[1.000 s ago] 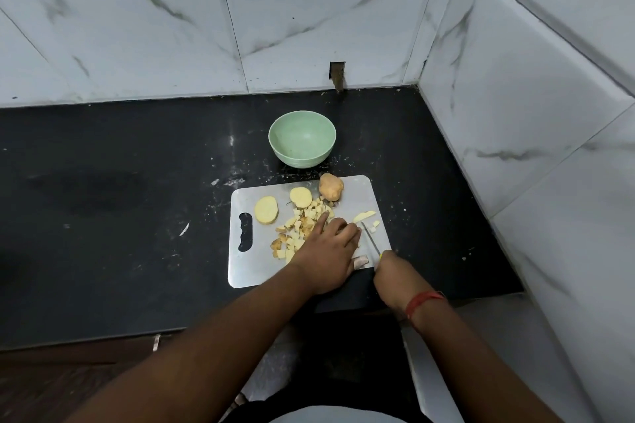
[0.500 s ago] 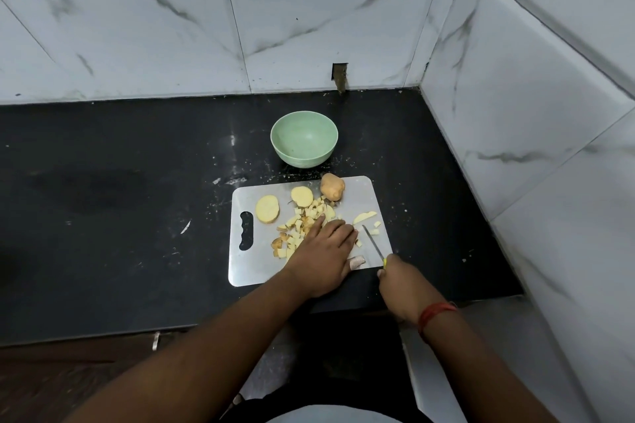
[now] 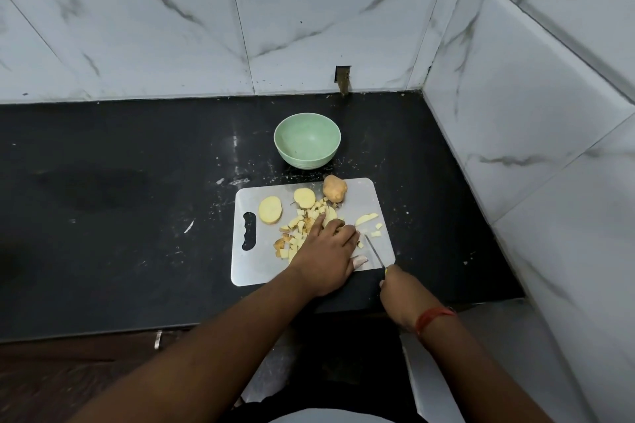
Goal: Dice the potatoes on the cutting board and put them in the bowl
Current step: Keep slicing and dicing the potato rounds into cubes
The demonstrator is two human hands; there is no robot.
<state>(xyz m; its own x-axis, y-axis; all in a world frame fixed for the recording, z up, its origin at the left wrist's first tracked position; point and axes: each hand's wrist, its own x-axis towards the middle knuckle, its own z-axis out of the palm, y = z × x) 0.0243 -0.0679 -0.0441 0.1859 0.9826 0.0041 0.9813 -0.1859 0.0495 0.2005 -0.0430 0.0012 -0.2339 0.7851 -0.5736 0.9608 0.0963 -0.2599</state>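
Observation:
A steel cutting board (image 3: 367,197) lies on the black counter. On it are two round potato slices (image 3: 270,210), an unpeeled potato piece (image 3: 334,188), a heap of diced potato (image 3: 298,228) and a few loose bits (image 3: 367,218). My left hand (image 3: 326,254) lies over the board with curled fingers pressing down a potato piece that it hides; its index finger points into the heap. My right hand (image 3: 400,292) grips a small knife (image 3: 374,252) whose blade rests on the board beside my left fingers. The green bowl (image 3: 307,141) behind the board holds nothing.
The black counter (image 3: 120,203) runs left, with white specks and scraps near the board. Marble-tiled walls (image 3: 515,113) close in behind and on the right. The counter's front edge is just below the board.
The knife and my right hand have slid back toward me along the board. My left hand stays on the potato.

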